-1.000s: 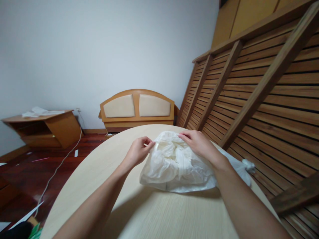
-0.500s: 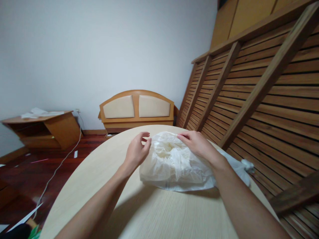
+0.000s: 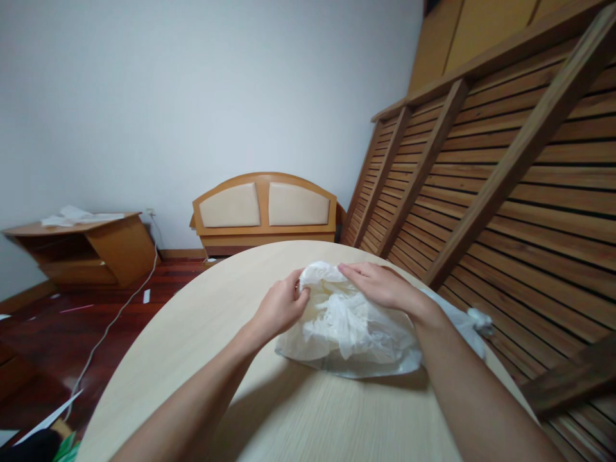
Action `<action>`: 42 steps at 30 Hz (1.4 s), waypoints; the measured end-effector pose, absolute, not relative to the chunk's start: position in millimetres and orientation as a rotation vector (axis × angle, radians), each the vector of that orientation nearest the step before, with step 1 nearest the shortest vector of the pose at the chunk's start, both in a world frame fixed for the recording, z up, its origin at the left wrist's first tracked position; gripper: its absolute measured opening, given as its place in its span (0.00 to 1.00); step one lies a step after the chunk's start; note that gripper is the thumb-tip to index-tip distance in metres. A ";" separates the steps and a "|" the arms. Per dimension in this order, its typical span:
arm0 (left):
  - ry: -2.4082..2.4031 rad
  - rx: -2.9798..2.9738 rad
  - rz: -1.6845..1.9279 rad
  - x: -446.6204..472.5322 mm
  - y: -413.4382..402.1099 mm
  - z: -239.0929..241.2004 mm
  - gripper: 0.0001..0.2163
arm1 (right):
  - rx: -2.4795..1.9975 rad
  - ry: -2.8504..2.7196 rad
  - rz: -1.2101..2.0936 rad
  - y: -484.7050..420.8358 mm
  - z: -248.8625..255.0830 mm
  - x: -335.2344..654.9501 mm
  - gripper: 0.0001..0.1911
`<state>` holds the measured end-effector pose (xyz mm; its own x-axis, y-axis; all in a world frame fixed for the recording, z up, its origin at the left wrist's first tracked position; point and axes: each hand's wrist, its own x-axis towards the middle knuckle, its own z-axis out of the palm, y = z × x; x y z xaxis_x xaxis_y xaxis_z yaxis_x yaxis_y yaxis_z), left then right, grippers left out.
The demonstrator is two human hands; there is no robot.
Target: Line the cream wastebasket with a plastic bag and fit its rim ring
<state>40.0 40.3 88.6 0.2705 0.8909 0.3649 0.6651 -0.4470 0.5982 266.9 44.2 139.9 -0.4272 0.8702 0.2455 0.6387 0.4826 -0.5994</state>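
Observation:
A white, translucent plastic bag [image 3: 356, 346] lies crumpled on the round, light wood table [image 3: 202, 314], its mouth turned up toward me. My left hand [image 3: 283, 300] pinches the left side of the bag's rim between thumb and fingers. On the far right part of the rim, my right hand [image 3: 378, 282] grips the plastic with its fingertips. Inside the mouth the film is bunched up; whether anything else lies in it I cannot tell. Behind my right forearm, more white plastic with a knotted end [image 3: 479, 321] reaches the table's right edge.
Slatted wooden panels [image 3: 505, 192] lean along the right side. Beyond the table stands a headboard [image 3: 264, 208] with two cream pads. A low wooden cabinet [image 3: 120, 250] with white papers on top is at left, and a white cable [image 3: 108, 330] trails over the dark red floor.
My left hand has moved right and closed on the bag's rim, where before its fingers were apart beside it. The far rim has been drawn slightly toward me, and the bag has shifted a little nearer.

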 end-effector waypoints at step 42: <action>1.557 1.506 1.018 -9.3 79.3 90.7 0.09 | -1.421 -1.362 0.945 87.5 109.3 305.8 0.24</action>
